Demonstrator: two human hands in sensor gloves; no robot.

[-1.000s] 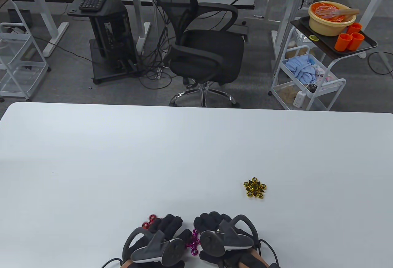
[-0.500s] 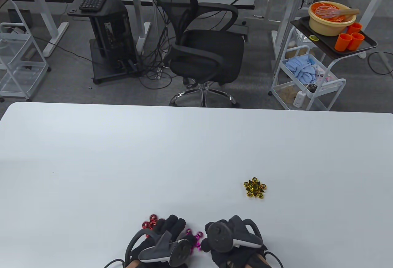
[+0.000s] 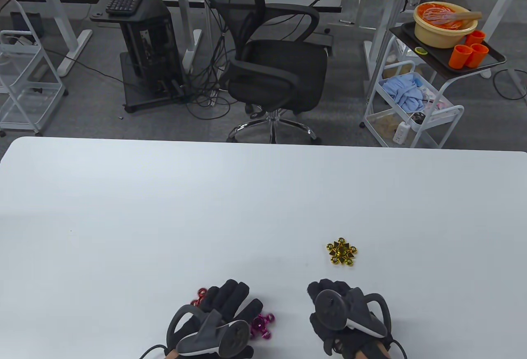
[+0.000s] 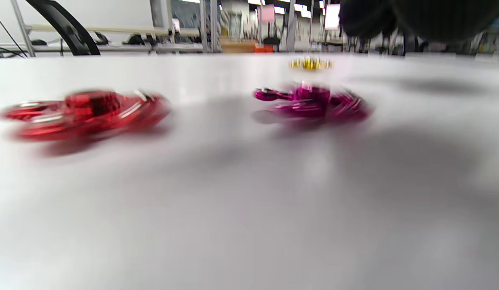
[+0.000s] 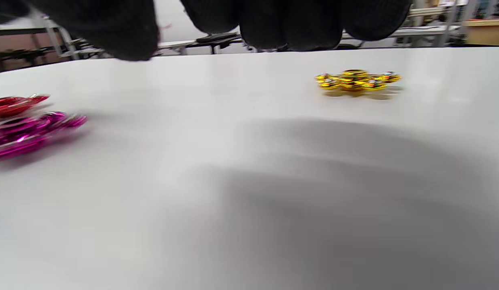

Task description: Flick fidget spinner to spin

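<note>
Three fidget spinners lie on the white table point(image 3: 123, 210). The magenta spinner point(image 3: 262, 326) lies between my hands and looks motion-blurred in the left wrist view point(image 4: 314, 104) and the right wrist view point(image 5: 28, 133). The red spinner point(image 3: 200, 295) is partly hidden behind my left hand point(image 3: 236, 297); it also shows in the left wrist view point(image 4: 84, 112). The gold spinner point(image 3: 341, 252) lies farther out to the right, also in the right wrist view point(image 5: 358, 82). My left hand's fingers stretch over the table and hold nothing. My right hand point(image 3: 325, 291) hovers empty, just short of the gold spinner.
Beyond the table's far edge stand a black office chair point(image 3: 271, 58) and a white cart point(image 3: 416, 108) with a bowl and orange cups. Bare white table spreads to the left and far side.
My right hand has moved right, away from the magenta spinner and toward the gold one. The magenta spinner is now uncovered. My left hand has stayed nearly in place.
</note>
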